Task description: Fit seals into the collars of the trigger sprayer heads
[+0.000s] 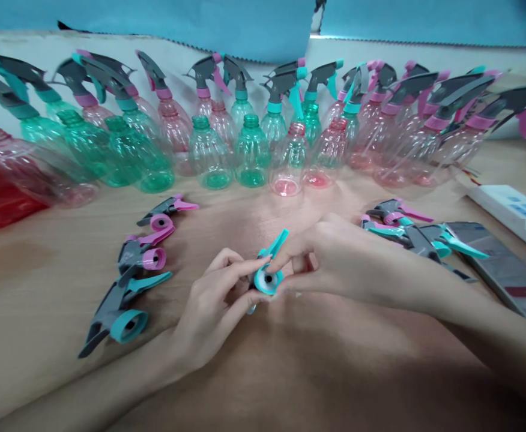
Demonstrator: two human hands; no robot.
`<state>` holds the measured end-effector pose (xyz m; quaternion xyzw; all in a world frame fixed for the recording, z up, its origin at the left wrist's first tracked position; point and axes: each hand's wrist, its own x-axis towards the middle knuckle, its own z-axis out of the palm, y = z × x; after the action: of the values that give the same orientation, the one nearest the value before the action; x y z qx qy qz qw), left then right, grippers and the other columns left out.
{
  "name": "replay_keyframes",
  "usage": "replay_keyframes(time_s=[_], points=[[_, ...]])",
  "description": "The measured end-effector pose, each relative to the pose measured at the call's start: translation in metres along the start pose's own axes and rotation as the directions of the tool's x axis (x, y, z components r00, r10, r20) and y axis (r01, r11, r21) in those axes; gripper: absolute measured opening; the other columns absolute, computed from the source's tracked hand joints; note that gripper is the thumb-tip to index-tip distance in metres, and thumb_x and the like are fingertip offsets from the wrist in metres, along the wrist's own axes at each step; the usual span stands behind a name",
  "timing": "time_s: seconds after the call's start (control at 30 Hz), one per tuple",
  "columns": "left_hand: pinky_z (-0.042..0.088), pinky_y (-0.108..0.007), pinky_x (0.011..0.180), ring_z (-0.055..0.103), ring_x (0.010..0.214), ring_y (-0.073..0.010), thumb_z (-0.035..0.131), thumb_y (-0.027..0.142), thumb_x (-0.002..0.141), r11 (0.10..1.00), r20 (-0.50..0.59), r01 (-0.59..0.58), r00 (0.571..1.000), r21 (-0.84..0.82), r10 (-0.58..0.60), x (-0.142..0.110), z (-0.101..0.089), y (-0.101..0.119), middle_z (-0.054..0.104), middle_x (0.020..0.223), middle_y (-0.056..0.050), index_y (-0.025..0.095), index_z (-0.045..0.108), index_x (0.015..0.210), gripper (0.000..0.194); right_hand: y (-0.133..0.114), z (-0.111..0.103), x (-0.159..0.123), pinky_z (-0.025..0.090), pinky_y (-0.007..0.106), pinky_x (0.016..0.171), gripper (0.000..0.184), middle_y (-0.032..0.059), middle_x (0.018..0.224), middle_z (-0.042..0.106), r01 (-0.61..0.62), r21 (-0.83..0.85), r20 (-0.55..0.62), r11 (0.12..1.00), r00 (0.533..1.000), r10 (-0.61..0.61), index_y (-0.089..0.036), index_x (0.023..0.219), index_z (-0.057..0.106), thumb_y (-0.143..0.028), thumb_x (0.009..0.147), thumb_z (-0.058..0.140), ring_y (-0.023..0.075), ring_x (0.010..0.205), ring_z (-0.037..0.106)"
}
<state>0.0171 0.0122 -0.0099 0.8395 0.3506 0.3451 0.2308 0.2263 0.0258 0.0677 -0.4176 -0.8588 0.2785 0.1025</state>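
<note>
Between both hands is a teal and grey trigger spray head (268,281), its round collar facing me and its teal trigger pointing up and away. My left hand (220,300) grips it from the left, fingers closed around the body. My right hand (319,261) pinches the collar from the right, with thumb and forefinger at its rim. The grey body is mostly hidden behind the fingers. To the left lie loose spray heads: a teal one (128,326) nearest my left wrist, and pink ones (154,259) (160,222) beyond it.
Behind stand open green bottles (251,153) and pink bottles (289,162), backed by several with spray heads fitted (275,123). More loose spray heads (418,240) lie right, beside a dark phone-like slab (510,270) and a white box (515,210). Red plastic (2,198) sits far left.
</note>
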Motion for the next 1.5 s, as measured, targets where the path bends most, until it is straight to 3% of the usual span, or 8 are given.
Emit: replay_keyframes(time_s=[0.2, 0.47, 0.6, 0.8, 1.0, 1.13, 1.3, 1.5], points=[[0.043, -0.021, 0.058, 0.053, 0.075, -0.0145, 0.056, 0.022, 0.088, 0.999, 0.003, 0.043, 0.999, -0.007, -0.043, 0.000, -0.001, -0.001, 0.056, 0.074, 0.001, 0.023, 0.058, 0.115, 0.027, 0.000, 0.008, 0.004, 0.043, 0.022, 0.063, 0.009, -0.0025, 0.080, 0.070, -0.046, 0.038, -0.092, 0.998, 0.994, 0.050, -0.021, 0.083, 0.072, -0.023, 0.075, 0.069, 0.0102, 0.069, 0.061], [0.043, -0.022, 0.059, 0.051, 0.074, -0.0150, 0.055, 0.024, 0.089, 1.000, 0.041, 0.027, 0.999, 0.010, -0.028, 0.000, -0.003, 0.001, 0.058, 0.075, 0.000, 0.023, 0.060, 0.110, 0.022, 0.003, 0.007, 0.008, 0.045, 0.022, 0.068, 0.010, -0.0025, 0.083, 0.069, -0.015, 0.129, 0.009, 0.992, 1.000, 0.014, -0.019, 0.086, 0.067, -0.023, 0.077, 0.068, 0.0102, 0.074, 0.062], [0.042, -0.023, 0.062, 0.049, 0.077, -0.0158, 0.055, 0.023, 0.089, 1.000, 0.059, -0.019, 0.998, 0.000, 0.019, 0.000, -0.002, -0.001, 0.059, 0.076, -0.001, 0.022, 0.059, 0.112, 0.023, 0.004, 0.006, 0.006, 0.044, 0.023, 0.065, 0.014, -0.0032, 0.084, 0.068, 0.007, 0.082, 0.035, 0.997, 0.999, -0.009, -0.020, 0.088, 0.066, -0.028, 0.077, 0.068, 0.0107, 0.073, 0.060], [0.041, -0.022, 0.058, 0.049, 0.075, -0.0162, 0.055, 0.023, 0.089, 0.999, 0.095, 0.020, 0.995, -0.028, -0.018, 0.002, -0.002, 0.000, 0.054, 0.069, -0.001, 0.019, 0.064, 0.104, 0.018, 0.001, 0.006, -0.002, 0.040, 0.025, 0.071, 0.014, 0.0002, 0.090, 0.060, 0.161, -0.074, 0.053, 0.984, 0.986, -0.157, -0.024, 0.094, 0.068, -0.021, 0.087, 0.056, 0.0132, 0.085, 0.055], [0.040, -0.021, 0.055, 0.049, 0.072, -0.0148, 0.056, 0.024, 0.088, 0.997, 0.104, 0.037, 0.994, -0.071, -0.029, 0.004, -0.002, 0.002, 0.053, 0.070, -0.001, 0.018, 0.065, 0.099, 0.015, 0.001, 0.001, -0.005, 0.039, 0.026, 0.073, 0.017, -0.0003, 0.091, 0.059, 0.170, -0.083, 0.110, 0.982, 0.981, -0.161, -0.028, 0.099, 0.067, -0.023, 0.088, 0.054, 0.0127, 0.084, 0.055], [0.041, -0.021, 0.056, 0.050, 0.070, -0.0135, 0.057, 0.025, 0.088, 0.996, 0.090, 0.051, 0.995, -0.068, -0.045, 0.004, 0.000, 0.000, 0.052, 0.073, -0.001, 0.018, 0.065, 0.105, 0.020, 0.003, 0.000, -0.007, 0.038, 0.027, 0.069, 0.017, 0.0015, 0.088, 0.062, 0.167, -0.194, 0.088, 0.967, 0.984, -0.152, -0.024, 0.098, 0.067, -0.026, 0.090, 0.053, 0.0153, 0.082, 0.056], [0.043, -0.022, 0.056, 0.050, 0.071, -0.0144, 0.054, 0.029, 0.090, 0.995, 0.087, 0.010, 0.996, -0.101, -0.002, 0.002, 0.002, -0.005, 0.056, 0.075, -0.002, 0.019, 0.064, 0.108, 0.023, -0.001, 0.004, -0.007, 0.039, 0.027, 0.065, 0.018, 0.0052, 0.081, 0.065, 0.190, -0.301, 0.071, 0.934, 0.982, -0.177, -0.016, 0.089, 0.070, -0.016, 0.088, 0.052, 0.0156, 0.075, 0.059], [0.044, -0.023, 0.059, 0.052, 0.075, -0.0159, 0.056, 0.028, 0.088, 0.994, 0.116, 0.029, 0.993, -0.108, -0.016, 0.002, 0.002, -0.005, 0.058, 0.073, -0.003, 0.019, 0.067, 0.103, 0.020, -0.001, 0.001, -0.006, 0.040, 0.025, 0.063, 0.024, 0.0036, 0.082, 0.067, 0.215, -0.265, 0.131, 0.940, 0.974, -0.185, -0.018, 0.088, 0.069, -0.011, 0.090, 0.047, 0.0139, 0.073, 0.060]])
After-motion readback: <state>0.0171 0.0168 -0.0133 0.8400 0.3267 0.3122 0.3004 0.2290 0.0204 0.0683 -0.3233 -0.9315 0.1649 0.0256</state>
